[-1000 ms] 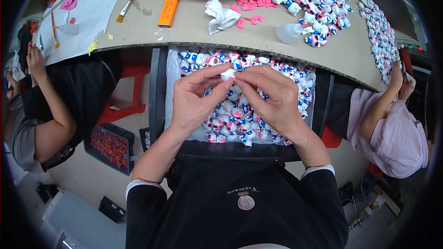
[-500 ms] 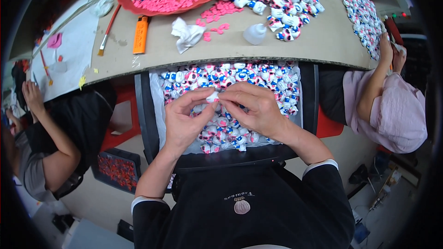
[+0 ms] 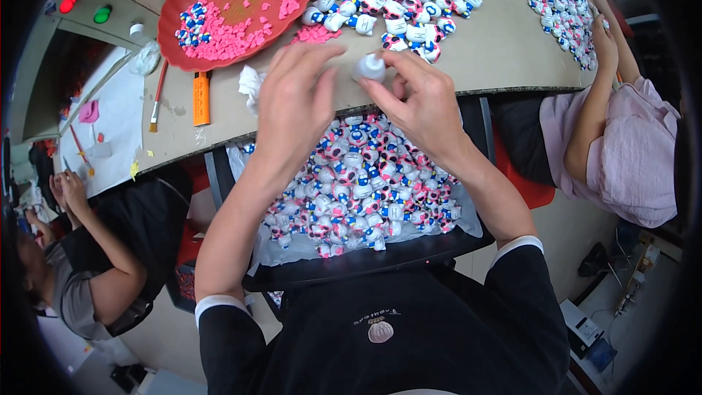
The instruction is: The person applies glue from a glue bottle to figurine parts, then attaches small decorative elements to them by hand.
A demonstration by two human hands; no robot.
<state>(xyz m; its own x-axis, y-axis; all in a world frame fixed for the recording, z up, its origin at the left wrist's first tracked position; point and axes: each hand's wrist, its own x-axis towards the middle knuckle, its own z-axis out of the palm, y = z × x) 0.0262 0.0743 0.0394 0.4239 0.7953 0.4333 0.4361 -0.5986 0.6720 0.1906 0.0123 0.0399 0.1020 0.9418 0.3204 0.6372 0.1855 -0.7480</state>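
Thumb and forefinger of my right hand [image 3: 423, 99] close round a small white squeeze bottle [image 3: 369, 68] with a short nozzle, at the table's near edge. My left hand [image 3: 294, 106] is raised to the left of it, fingers apart and slightly blurred, with nothing seen in it. Just beyond its fingers lie small pink pieces [image 3: 318, 34]; a crumpled white tissue [image 3: 251, 86] is partly hidden beside it. Below both hands, a lined black tray [image 3: 322, 271] holds a heap of small white, blue and pink figurines [image 3: 358, 190].
A red scalloped plate [image 3: 167, 33] holds pink pieces and some blue-white ones. An orange lighter [image 3: 201, 100] and a paintbrush [image 3: 158, 99] lie left. More figurines [image 3: 409, 0] pile at the back. People sit on both sides, one in a pink top [image 3: 632, 150].
Both hands have moved forward from over the tray to the table edge. The small white piece they pinched no longer shows between them. My right hand has taken hold of the bottle.
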